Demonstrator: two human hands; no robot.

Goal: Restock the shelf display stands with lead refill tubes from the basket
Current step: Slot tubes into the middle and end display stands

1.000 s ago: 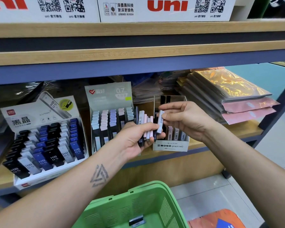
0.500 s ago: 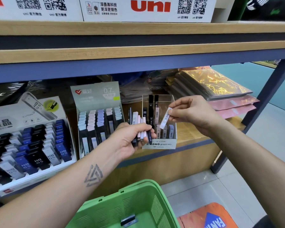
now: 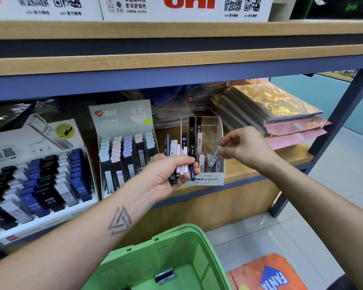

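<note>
Hands apart: the left hand [image 3: 166, 174] grips a bundle of lead refill tubes [image 3: 181, 160]. Beside it, the right hand [image 3: 244, 148] pinches one pale tube [image 3: 214, 158] inside the clear MONO display stand [image 3: 205, 178]

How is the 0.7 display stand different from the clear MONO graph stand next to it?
The 0.7 display stand is opaque grey-green card; the MONO graph stand has clear walls on a white base. The 0.7 display stand looks nearly full, in neat rows of pastel-capped tubes; the MONO graph stand holds only a few tubes. No hand touches the 0.7 display stand; the right hand lowers a grey tube into the MONO graph stand. Both sit on the same shelf.
</note>
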